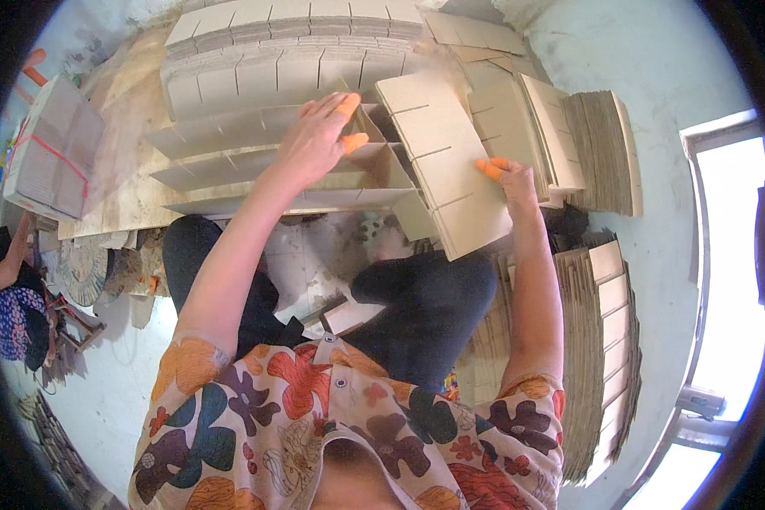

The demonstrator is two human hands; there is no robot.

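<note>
My right hand (pixel 512 180), with orange finger covers, grips the right edge of a slotted cardboard divider strip (pixel 442 157). The strip is tilted, its slots running in from the left edge. My left hand (pixel 317 140) is over several long divider strips (pixel 221 174) standing on edge across the table. Orange covers are on its thumb and a finger, which are spread apart with nothing visible between them. Beside it, a cross strip (pixel 388 166) sits across the right ends of the long strips, partly hidden by the held strip.
Stacks of slotted cardboard (pixel 289 72) line the back of the wooden table (pixel 115 170). More cardboard stacks stand at the right (pixel 599 153) and lower right (pixel 599 357). A taped carton (pixel 55 153) is at the left, near another person's arm (pixel 13 255). A bright opening (pixel 731 255) lies far right.
</note>
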